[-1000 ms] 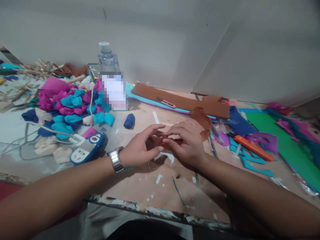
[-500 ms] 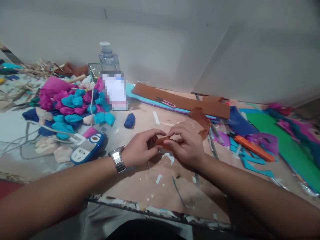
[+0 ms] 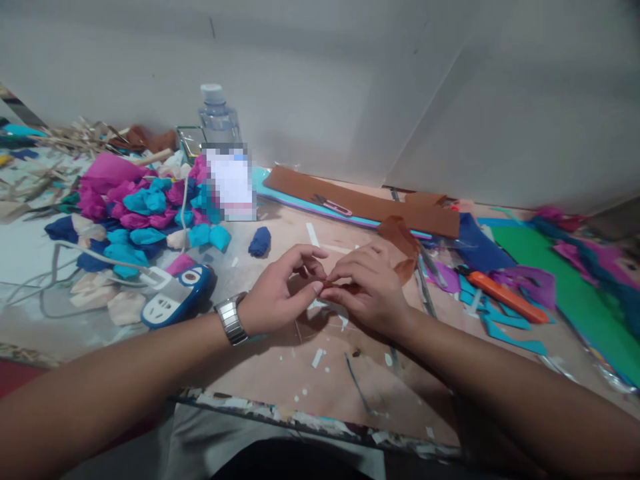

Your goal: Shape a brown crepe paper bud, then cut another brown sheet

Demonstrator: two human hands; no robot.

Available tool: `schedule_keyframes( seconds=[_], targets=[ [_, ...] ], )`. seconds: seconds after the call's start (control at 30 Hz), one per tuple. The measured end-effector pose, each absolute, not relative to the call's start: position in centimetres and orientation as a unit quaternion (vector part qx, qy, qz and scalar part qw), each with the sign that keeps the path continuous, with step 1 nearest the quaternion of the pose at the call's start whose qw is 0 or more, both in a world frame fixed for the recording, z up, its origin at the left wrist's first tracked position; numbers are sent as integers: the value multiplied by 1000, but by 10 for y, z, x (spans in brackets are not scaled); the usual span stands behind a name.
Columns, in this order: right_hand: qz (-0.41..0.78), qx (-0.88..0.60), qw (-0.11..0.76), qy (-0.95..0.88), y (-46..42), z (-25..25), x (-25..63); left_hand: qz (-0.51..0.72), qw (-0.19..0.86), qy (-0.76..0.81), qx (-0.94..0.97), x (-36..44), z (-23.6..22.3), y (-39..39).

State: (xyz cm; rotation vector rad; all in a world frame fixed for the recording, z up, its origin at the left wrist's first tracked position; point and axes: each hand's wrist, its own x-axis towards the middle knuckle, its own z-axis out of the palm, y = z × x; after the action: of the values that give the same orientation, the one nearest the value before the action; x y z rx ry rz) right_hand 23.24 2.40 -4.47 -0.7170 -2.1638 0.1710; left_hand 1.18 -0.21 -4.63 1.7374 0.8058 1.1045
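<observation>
My right hand (image 3: 374, 293) pinches a small strip of brown crepe paper (image 3: 354, 289) between thumb and fingers, and its fingers cover most of it. At the paper's left end, the thumb and fingertips of my left hand (image 3: 280, 288) close on it, almost touching the right fingertips. A larger crumpled piece of brown crepe paper (image 3: 400, 239) lies just behind my right hand. The blue crepe-paper bundle (image 3: 259, 242) sits on the table behind my left hand.
Pink, turquoise and cream bundles surround a power strip (image 3: 175, 297) on the left. A water bottle (image 3: 219, 123) and a blurred-out phone (image 3: 230, 183) stand behind. Pink thread snips (image 3: 335, 207) lie on folded brown paper (image 3: 310, 190). On the right are an orange cutter (image 3: 507, 295) and green sheets (image 3: 550, 267).
The brown paper between my hands shows less, more covered by the fingers. My left hand has shifted slightly, its index finger lifted and its thumb stretched towards the right fingertips.
</observation>
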Motion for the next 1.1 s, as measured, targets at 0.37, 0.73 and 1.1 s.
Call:
schedule_keyframes(
  seconds=[0.37, 0.73, 1.1],
  targets=[
    [74, -275, 418, -863, 25, -44, 233, 424, 479, 344, 688, 13, -44, -2],
    [74, -292, 404, -864, 22, -41, 233, 443, 457, 378, 673, 14, -42, -1],
    [54, -309, 393, -864, 21, -42, 233, 437, 437, 414, 668, 13, -43, -1]
  ],
)
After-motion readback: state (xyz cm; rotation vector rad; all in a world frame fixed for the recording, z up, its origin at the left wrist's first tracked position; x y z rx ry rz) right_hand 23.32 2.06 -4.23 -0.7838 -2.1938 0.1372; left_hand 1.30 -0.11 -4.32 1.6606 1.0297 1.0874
